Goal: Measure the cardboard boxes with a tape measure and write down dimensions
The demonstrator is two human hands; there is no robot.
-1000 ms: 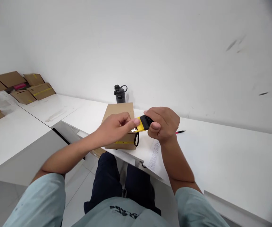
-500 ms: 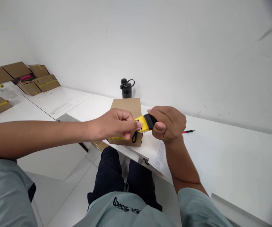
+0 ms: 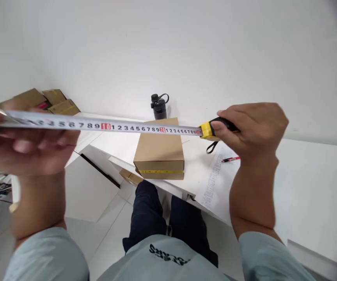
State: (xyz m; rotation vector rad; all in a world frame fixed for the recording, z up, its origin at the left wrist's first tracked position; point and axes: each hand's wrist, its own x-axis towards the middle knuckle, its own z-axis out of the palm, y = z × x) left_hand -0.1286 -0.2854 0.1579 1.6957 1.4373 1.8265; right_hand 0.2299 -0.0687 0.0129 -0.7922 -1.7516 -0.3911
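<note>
A yellow and black tape measure (image 3: 210, 131) is gripped in my right hand (image 3: 253, 130), its dark wrist strap dangling below. From its mouth a white blade (image 3: 133, 127) runs leftward, pulled out a little past the red 30 mark. My left hand (image 3: 31, 144), somewhat blurred, pinches the metal-hooked end of that blade. The blade is stretched nearly straight in the air. Behind and below it, a closed cardboard box (image 3: 159, 150) with a yellow tape strip sits on the white table, apart from both hands.
A black bottle (image 3: 159, 107) stands behind the box by the wall. Right of the box lie a written sheet (image 3: 215, 183) and a red and black pen (image 3: 231, 159). Several cardboard boxes (image 3: 66, 107) are stacked at the far left of the table (image 3: 317, 195).
My left hand has moved far left, drawing the blade out of the tape measure. My right hand has shifted right and slightly up with the case.
</note>
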